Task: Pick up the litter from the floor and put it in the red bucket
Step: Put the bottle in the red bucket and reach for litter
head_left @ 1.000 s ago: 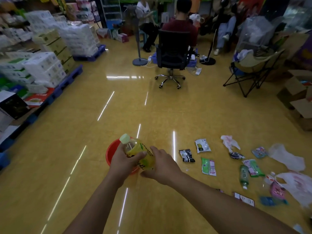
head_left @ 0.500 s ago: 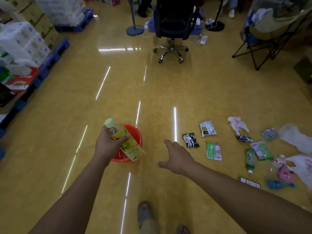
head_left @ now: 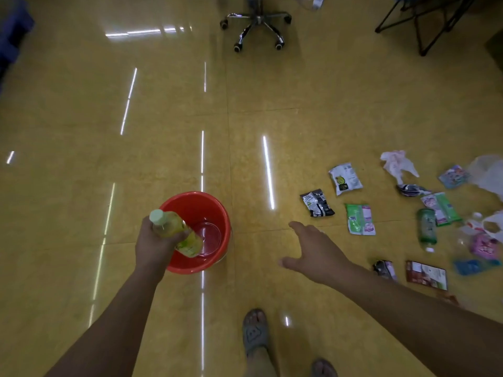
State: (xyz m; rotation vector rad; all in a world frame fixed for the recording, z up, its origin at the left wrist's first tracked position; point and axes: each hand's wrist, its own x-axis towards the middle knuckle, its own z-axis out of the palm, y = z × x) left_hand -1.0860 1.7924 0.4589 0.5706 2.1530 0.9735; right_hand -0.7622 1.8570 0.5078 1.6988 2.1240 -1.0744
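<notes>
1. Gripping a yellow-green bottle [head_left: 170, 226] in the left hand [head_left: 152, 247], fingers curling round its middle, pale cap tilting up and leftward, base dipping inside the red bucket [head_left: 196, 197].
2. Holding that bottle clear of the bucket's glossy bottom; not managing to tell whether its base is touching the inner wall.
3. Standing the bucket upright on the yellow tiled floor [head_left: 272, 104], toward the near side of it.
4. Stretching the right hand [head_left: 315, 251] out flat, fingers straight and spread, gripping nothing, hovering over the floor between the bucket and the scattered litter.
5. Lying loose across the right side of the floor: a black packet [head_left: 317, 203], a white pouch [head_left: 345, 178] and a green-and-pink packet [head_left: 360, 219] nearest that hand, a green bottle [head_left: 426, 228] on its side just beyond them, a crumpled pink bag [head_left: 397, 164] farther back, and a brown card [head_left: 426, 274] beside the right forearm.
6. Planting a sandalled foot [head_left: 254, 333] on the floor at the near edge, below the right arm.
7. Showing the wheeled chair base [head_left: 257, 25] at the far edge of the floor, well apart from the bucket.
</notes>
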